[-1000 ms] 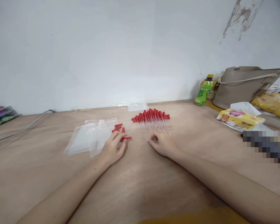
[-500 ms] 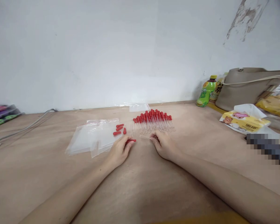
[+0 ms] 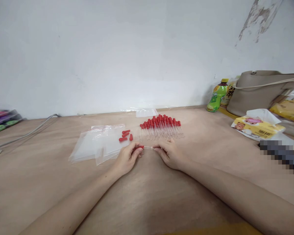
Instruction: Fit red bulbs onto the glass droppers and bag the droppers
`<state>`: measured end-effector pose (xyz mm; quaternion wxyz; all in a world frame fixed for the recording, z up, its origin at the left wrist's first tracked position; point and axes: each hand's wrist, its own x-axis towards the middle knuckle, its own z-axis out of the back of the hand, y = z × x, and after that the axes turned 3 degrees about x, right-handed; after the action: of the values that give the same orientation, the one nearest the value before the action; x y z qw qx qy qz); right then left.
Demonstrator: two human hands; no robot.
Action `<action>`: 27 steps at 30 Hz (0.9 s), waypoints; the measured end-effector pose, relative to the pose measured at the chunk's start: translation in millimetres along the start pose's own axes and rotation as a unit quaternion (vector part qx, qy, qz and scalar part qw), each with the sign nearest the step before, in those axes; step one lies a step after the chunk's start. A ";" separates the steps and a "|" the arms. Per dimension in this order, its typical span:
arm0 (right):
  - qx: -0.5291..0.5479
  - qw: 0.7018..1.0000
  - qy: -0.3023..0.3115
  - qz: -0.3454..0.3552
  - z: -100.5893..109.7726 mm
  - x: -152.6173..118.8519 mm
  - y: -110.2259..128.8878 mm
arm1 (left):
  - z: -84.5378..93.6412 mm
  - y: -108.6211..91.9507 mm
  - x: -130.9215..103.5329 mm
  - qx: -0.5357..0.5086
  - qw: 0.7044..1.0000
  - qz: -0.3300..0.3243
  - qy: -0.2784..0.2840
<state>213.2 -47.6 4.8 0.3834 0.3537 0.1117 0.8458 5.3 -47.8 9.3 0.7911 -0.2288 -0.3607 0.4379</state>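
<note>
Pinched between the fingers of my left hand (image 3: 128, 158) is a red rubber bulb (image 3: 141, 147). A thin clear tube (image 3: 149, 147) is gripped by my right hand (image 3: 171, 155), and its left end meets the bulb's open end. Behind my right hand lies a row of clear droppers with red bulbs (image 3: 163, 122). Several loose red bulbs (image 3: 123, 139) rest just beyond my left hand, beside a few clear tubes (image 3: 139, 134). Overlapping clear plastic bags (image 3: 88, 147) lie flat to the left.
A green bottle (image 3: 217, 97), a grey-beige bag (image 3: 250, 91) and a yellow tissue pack (image 3: 259, 125) stand or lie at the right. A grey cable (image 3: 36, 128) and colourful packages (image 3: 5, 120) are at the far left. The wall (image 3: 112, 55) borders the table's back.
My right hand has moved left, bringing the clear tube up to the red bulb; the gap between them is gone. My left hand has hardly moved.
</note>
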 end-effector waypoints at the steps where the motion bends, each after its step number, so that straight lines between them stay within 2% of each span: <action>1: -0.002 1.000 0.004 0.000 0.5 0.3 -0.1 | -0.4 1.0 0.0 -0.006 1.000 0.000 0.002; 10: -0.021 0.999 0.026 -0.025 4.8 2.4 -1.4 | -0.3 1.4 -3.2 0.006 1.000 -0.016 0.026; 15: -0.078 0.997 0.017 0.004 5.2 1.1 -0.9 | 0.4 -1.5 -4.6 0.028 0.998 -0.012 0.046; 22: -0.118 0.993 -0.008 0.026 1.5 -3.2 3.6 | -2.1 1.4 -5.3 0.029 0.999 -0.006 0.028; 27: -0.111 0.993 0.018 0.048 3.3 -1.0 5.4 | -0.8 -1.2 -7.0 0.060 0.997 -0.029 0.036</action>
<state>212.9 -52.3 9.2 0.3771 0.2992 0.0071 0.8765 4.1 -54.4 7.0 0.8279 -0.1863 -0.3118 0.4273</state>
